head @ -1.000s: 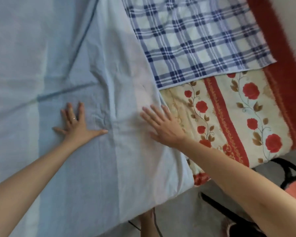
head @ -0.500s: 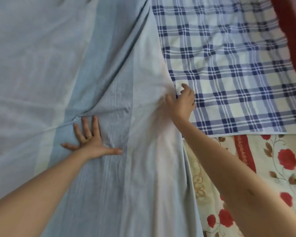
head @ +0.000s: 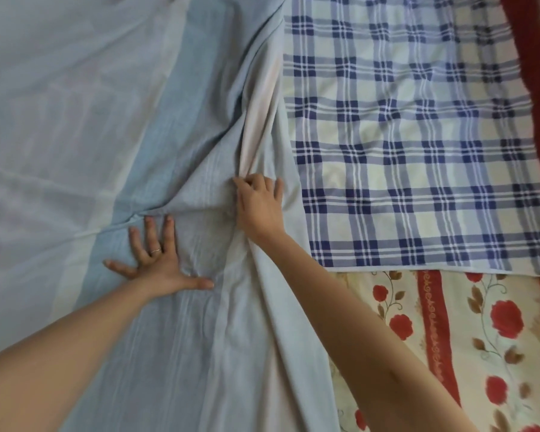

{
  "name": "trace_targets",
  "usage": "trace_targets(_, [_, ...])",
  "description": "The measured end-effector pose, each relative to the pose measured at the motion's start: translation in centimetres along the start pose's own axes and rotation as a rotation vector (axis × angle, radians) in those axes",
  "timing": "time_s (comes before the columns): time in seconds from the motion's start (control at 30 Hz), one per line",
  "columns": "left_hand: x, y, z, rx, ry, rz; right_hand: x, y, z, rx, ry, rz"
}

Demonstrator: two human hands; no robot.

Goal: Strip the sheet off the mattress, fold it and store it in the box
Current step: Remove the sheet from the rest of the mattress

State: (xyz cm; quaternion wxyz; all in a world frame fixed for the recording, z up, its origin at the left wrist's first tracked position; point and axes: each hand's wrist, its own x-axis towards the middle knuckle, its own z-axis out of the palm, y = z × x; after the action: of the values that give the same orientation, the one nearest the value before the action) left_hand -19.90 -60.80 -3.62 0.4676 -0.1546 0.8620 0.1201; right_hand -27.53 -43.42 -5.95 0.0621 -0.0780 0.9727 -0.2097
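A pale blue sheet with lighter stripes covers the left and middle of the view. My left hand lies flat on it, fingers spread, pressing the cloth down. Just to its right, my right hand grips a bunched ridge of the sheet, with folds running up and away from the fingers. The sheet's right edge lies loose beside the other bedding. No box is in view.
A blue and white checked cloth lies to the right of the sheet. Below it shows a cream cover with red roses. A dark red blanket runs along the far right edge.
My right hand moved from the sheet's right edge leftward toward my left hand, dragging a gathered fold of sheet with it. The left hand stays pressed flat in the same place.
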Motion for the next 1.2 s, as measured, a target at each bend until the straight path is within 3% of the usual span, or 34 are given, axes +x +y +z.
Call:
trace_targets(0.07, [0.0, 0.0, 0.0, 0.000, 0.002, 0.008, -0.8, 0.8, -0.4, 0.149, 0.116, 0.022])
trace_targets(0.2, [-0.3, 0.0, 0.1, -0.001, 0.007, 0.022, -2.7, 2.5, -1.9, 0.194, 0.211, 0.203])
trace_targets(0.3, [-0.2, -0.1, 0.2, -0.010, 0.012, 0.022, -2.5, 3.5, -3.0, 0.460, 0.094, 0.484])
trace_targets(0.37, [-0.2, -0.2, 0.2, -0.011, 0.018, 0.021, -1.6, 4.3, -3.5, 0.564, 0.037, 0.556])
trace_targets(0.57, [-0.3, -0.2, 0.3, -0.011, 0.012, 0.024, -0.6, 4.7, -2.9, 0.461, -0.005, 0.639])
trace_targets(0.73, [-0.3, -0.5, 0.4, -0.018, 0.019, 0.045, 0.6, 4.6, -1.2, 0.223, -0.031, 0.691])
trace_targets(0.97, [-0.4, -0.6, 0.3, -0.017, 0.021, 0.053, 0.2, 5.8, -4.0, 0.449, -0.035, 0.680])
trace_targets(1.1, [-0.8, -0.4, 0.0, -0.016, 0.010, 0.048, 0.0, 8.4, -8.3, 0.427, 0.125, 0.745])
trace_targets(1.2, [-0.8, -0.4, -0.1, -0.017, 0.007, 0.039, -0.4, 11.0, -10.2, 0.312, 0.099, 0.772])
